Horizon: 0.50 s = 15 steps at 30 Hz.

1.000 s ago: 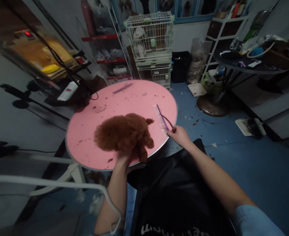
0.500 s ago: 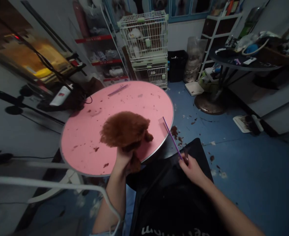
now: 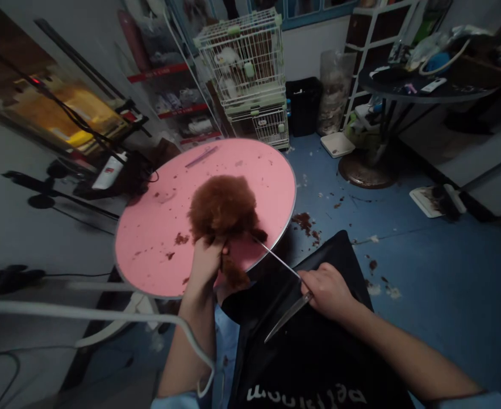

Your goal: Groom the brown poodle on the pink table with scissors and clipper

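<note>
A fluffy brown dog [image 3: 222, 204], poodle-like, is on a round pink grooming table [image 3: 148, 233] near its front edge. My left hand [image 3: 208, 258] is closed on the dog at the lower edge of its fur; which part it grips is hidden. One brown leg [image 3: 234, 274] shows beside that hand. Over my black apron [image 3: 318, 352], my right hand [image 3: 329, 289] is closed around two tools. A thin comb [image 3: 278, 259] reaches from it toward the dog, its tip by a dark paw. Scissors [image 3: 288, 317] also stick out of this hand, blades pointing down and left.
A purple tool [image 3: 201, 157] lies at the table's far side. Brown hair clippings [image 3: 304, 222] are on the floor at right. A white curved tube [image 3: 148, 315] crosses by my left forearm. Behind stand a wire cage [image 3: 242, 62], a black bin [image 3: 304, 105] and a dark side table [image 3: 429, 85].
The dog's head has turned. My right hand has rotated, swinging the comb's tip left to the dog, and the scissors now show below it. My left hand has shifted slightly left and up.
</note>
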Tool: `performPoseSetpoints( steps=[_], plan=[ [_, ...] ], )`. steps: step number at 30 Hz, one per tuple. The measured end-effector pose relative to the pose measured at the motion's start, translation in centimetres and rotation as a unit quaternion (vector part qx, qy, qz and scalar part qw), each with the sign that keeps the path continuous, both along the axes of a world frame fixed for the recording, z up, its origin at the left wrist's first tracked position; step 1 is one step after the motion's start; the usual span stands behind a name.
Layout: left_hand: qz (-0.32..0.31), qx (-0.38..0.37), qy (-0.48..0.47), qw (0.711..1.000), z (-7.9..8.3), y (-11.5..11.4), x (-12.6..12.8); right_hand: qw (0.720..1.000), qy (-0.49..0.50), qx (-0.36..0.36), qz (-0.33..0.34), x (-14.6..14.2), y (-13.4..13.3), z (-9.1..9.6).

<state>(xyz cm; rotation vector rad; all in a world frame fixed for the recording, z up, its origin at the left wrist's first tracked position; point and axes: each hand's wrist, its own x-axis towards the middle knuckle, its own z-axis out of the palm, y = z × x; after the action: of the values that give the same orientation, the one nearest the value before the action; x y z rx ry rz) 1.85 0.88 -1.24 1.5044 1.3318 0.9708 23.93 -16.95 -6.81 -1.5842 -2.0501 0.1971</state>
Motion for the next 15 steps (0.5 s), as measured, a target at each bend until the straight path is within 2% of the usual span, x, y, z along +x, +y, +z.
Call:
performPoseSetpoints(
  steps=[2,6,9,10,13,15],
  plan=[
    [-0.002,-0.01,-0.015,1.0,-0.1,0.0,0.1,0.999,0.008,-0.035,0.025,-0.1,0.0,0.3],
    [0.007,-0.02,-0.04,0.999,0.6,-0.5,0.6,0.995,0.051,-0.082,0.006,-0.1,-0.3,0.3],
    [0.02,-0.015,-0.062,0.998,1.3,-0.9,1.0,0.98,0.138,-0.135,0.059,-0.1,-1.6,-0.7],
    [0.021,-0.015,-0.061,0.998,1.5,-1.0,1.0,0.97,0.185,-0.151,0.056,0.0,-2.1,-1.2],
    [0.028,-0.008,-0.033,0.999,1.9,-1.3,0.8,0.915,0.346,-0.203,-0.047,0.4,-2.7,-2.6],
    [0.036,-0.005,-0.014,0.999,2.0,-1.5,0.5,0.875,0.417,-0.211,-0.122,1.2,-1.4,-3.2]
  ],
)
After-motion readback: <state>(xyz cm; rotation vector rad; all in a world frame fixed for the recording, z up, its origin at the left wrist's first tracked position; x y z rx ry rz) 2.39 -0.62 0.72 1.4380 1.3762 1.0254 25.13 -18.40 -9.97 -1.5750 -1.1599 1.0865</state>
